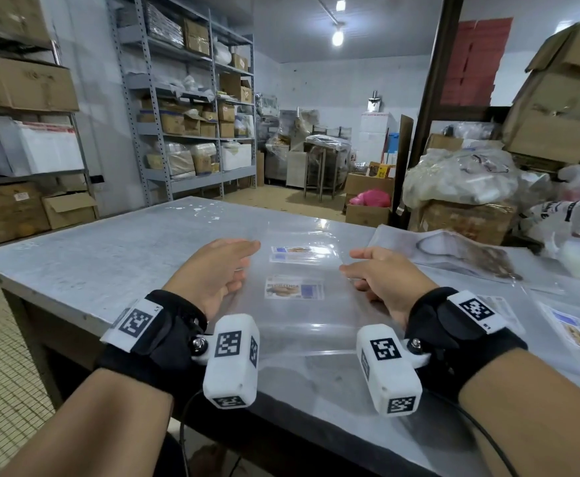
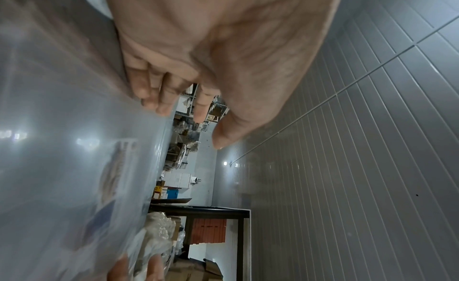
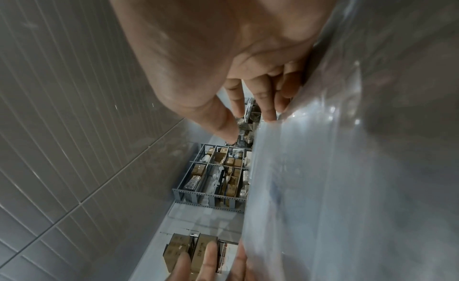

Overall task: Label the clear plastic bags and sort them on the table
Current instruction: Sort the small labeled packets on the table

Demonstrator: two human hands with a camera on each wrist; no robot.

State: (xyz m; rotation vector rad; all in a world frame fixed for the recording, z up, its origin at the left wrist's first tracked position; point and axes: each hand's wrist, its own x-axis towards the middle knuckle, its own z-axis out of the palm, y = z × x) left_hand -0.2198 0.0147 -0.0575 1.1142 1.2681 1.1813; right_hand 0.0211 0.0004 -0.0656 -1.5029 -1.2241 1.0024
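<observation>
- both hands loose, fingers straight, gripping nothing: left hand (image 1: 213,270) and right hand (image 1: 381,273) flank a stack of clear flat plastic bags (image 1: 302,325) at frame centre.
- topmost bag bears a printed rectangular label (image 1: 293,289); another label (image 1: 295,253) shows just above it.
- stack lies flat on the grey metal table (image 1: 92,256).

Storeroom, metal shelving (image 1: 185,108) stacked with cardboard boxes (image 1: 27,82)
</observation>
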